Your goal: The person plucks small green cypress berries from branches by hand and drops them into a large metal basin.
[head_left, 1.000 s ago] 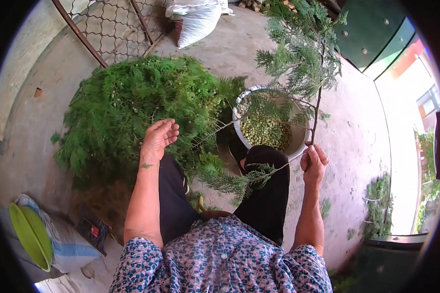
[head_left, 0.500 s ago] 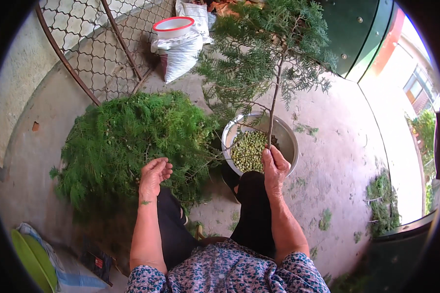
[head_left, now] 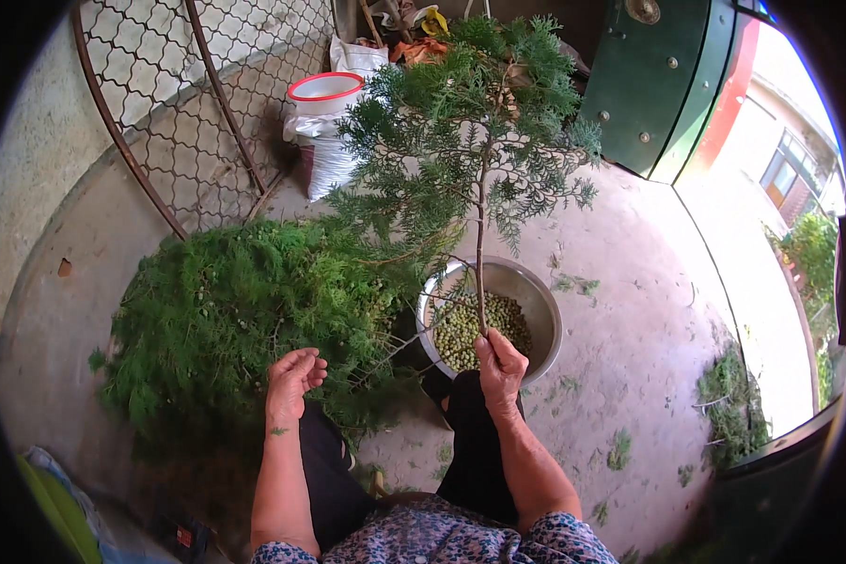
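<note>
My right hand (head_left: 503,371) grips the bare lower stem of a leafy conifer branch (head_left: 481,216), holding it upright with its flat green sprays spread at the top. Behind that hand stands a metal basin (head_left: 548,315), partly filled with small round green cones or berries (head_left: 461,336). My left hand (head_left: 293,381) is curled closed at the near edge of a large heap of cut green branches (head_left: 216,310); whatever its fingers may hold is hidden. A scrap of greenery sticks to my left forearm.
A white sack (head_left: 324,155) with a red-rimmed white basin (head_left: 324,92) on it stands at the back. A metal lattice (head_left: 216,122) leans at the left wall. A green metal door (head_left: 653,89) is at the right, with clippings (head_left: 731,404) near the doorway.
The branch and my right hand have shifted left and lower in the picture. The whole view has tilted up a little. My left hand has stayed curled by the heap.
</note>
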Available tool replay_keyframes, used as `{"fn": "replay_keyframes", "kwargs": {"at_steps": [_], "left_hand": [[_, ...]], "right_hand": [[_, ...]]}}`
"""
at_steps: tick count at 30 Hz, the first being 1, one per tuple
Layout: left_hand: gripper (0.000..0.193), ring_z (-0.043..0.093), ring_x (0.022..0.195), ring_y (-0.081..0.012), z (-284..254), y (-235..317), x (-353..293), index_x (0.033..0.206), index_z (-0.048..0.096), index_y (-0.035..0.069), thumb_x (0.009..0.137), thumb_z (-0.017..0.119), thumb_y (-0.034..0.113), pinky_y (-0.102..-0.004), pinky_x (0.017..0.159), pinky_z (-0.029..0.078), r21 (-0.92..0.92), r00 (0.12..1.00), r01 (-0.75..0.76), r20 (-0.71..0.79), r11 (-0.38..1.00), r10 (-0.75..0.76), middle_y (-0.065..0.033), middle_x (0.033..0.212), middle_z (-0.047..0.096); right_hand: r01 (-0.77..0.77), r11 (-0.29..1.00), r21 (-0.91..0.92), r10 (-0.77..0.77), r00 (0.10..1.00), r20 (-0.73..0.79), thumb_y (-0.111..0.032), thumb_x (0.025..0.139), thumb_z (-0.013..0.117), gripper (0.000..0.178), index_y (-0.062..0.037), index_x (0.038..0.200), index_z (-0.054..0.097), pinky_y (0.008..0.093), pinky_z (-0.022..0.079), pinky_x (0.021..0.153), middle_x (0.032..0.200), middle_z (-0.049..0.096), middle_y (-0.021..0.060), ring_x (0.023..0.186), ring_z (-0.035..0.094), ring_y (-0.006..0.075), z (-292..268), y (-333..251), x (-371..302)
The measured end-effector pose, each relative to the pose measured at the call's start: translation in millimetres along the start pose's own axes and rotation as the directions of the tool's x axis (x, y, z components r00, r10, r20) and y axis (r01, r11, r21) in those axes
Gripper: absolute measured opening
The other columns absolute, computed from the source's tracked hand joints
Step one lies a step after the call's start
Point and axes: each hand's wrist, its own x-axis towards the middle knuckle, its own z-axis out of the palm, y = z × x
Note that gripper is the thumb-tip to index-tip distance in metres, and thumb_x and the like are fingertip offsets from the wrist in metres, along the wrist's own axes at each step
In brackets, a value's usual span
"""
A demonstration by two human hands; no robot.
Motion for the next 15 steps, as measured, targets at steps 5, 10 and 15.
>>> {"fn": "replay_keyframes", "kwargs": {"at_steps": [5, 10, 15], "left_hand": [[0.019, 0.061, 0.068, -0.0123, 3.3, 0.5, 1.1, 0.097, 0.061, 0.004, 0.084, 0.06, 0.018, -0.0239, 0.06, 0.049, -0.018, 1.0, -0.027, 0.009, 0.999, 0.028, -0.0064, 0.082, 0.064], [0.018, 0.061, 0.07, -0.0125, -1.2, -1.3, -4.8, 0.097, 0.06, 0.004, 0.084, 0.06, 0.017, -0.0242, 0.06, 0.049, -0.027, 0.999, -0.031, 0.012, 0.999, 0.032, -0.0063, 0.083, 0.064], [0.019, 0.061, 0.071, -0.012, -0.9, -4.7, -4.8, 0.098, 0.06, 0.005, 0.084, 0.059, 0.017, -0.024, 0.06, 0.049, -0.028, 0.999, -0.034, 0.007, 0.999, 0.034, -0.0056, 0.084, 0.064]], "right_hand": [[-0.015, 1.0, -0.01, 0.015, 0.999, 0.042, -0.005, 0.081, 0.061, 0.015, 0.004, 0.093, 0.06, 0.0203, 0.038, 0.053, 0.064, 0.048, -0.0001, 0.059, 0.043, 0.0056, -1.8, -4.0, 4.7], [-0.059, 0.998, 0.001, 0.059, 0.997, 0.048, -0.003, 0.077, 0.064, 0.018, 0.0033, 0.094, 0.06, 0.0242, 0.043, 0.056, 0.07, 0.059, 0.01, 0.06, 0.054, 0.0127, -2.7, -7.7, 3.9], [-0.075, 0.996, 0.045, 0.074, 0.997, 0.014, -0.004, 0.076, 0.064, 0.02, 0.0036, 0.095, 0.061, 0.0231, 0.044, 0.058, 0.07, 0.06, 0.0097, 0.062, 0.054, 0.0107, 0.8, 8.6, -6.7]]}}
